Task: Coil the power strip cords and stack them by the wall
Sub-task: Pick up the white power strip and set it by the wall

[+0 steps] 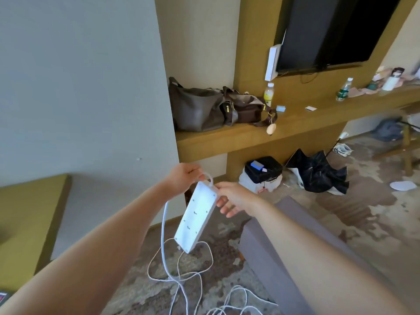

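A white power strip [197,216] hangs upright in the air in front of me, sockets facing left. My right hand [234,197] grips its upper end from the right. My left hand [185,177] pinches the white cord [164,226] where it loops out of the strip's top. From there the cord drops down the left side and lies in loose loops on the patterned carpet [204,289]. More white cord loops [236,301] lie at the bottom edge.
A grey wall [79,92] stands at left. A wooden shelf [250,133] carries a brown bag [211,105] and bottles under a wall television [329,30]. Below it sit a black box [264,169] and dark bags [318,173]. A grey sofa edge [272,253] lies right of the cords.
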